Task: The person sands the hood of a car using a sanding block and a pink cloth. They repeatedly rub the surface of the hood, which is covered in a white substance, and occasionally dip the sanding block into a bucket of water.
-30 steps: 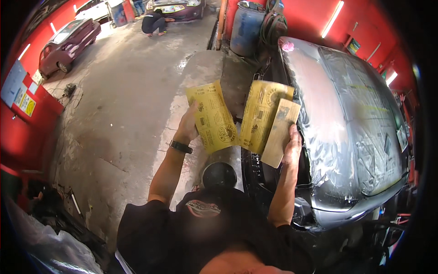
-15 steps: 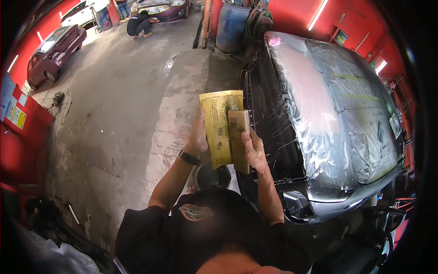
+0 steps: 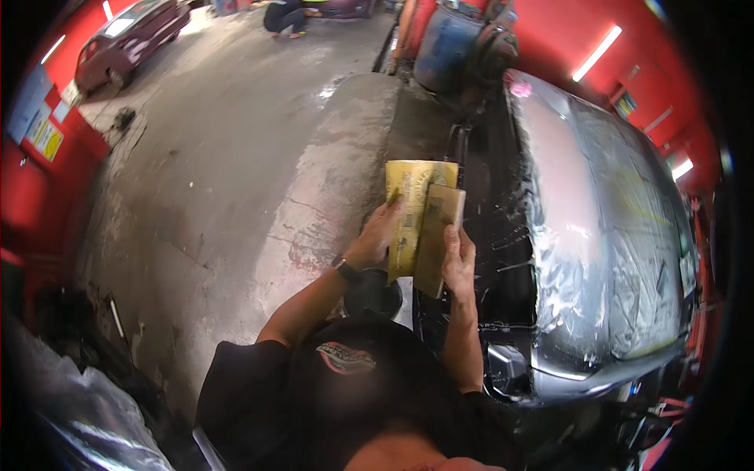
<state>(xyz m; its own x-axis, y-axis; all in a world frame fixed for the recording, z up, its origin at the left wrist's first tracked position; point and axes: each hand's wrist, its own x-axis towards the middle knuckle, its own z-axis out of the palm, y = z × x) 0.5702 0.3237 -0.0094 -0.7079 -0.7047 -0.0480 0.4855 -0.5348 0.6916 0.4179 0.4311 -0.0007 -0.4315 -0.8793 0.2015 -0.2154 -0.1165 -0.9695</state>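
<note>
A yellow sheet of sandpaper (image 3: 407,224) with dark print on its back is held upright in front of my chest. My left hand (image 3: 381,234) grips the sheet's left edge, thumb on the near face. On the other side my right hand (image 3: 459,259) is closed around a flat brownish sanding block (image 3: 438,235), which overlaps the right part of the sheet. The thumb lies on the block's near face; the other fingers are mostly hidden behind it. Below the hands stands a dark bucket (image 3: 372,297).
To the right, close by, is a car (image 3: 565,259) with a pinkish-white patch and plastic sheeting. A blue drum (image 3: 446,49) stands beyond. Far off, a person (image 3: 284,17) crouches by another car; a maroon car (image 3: 129,47) is at far left. Crumpled plastic (image 3: 78,400) lies lower left.
My left hand has shifted from flat beside the sheet to gripping its edge. Sheet, block and both hands appear further right, as the whole view has also shifted.
</note>
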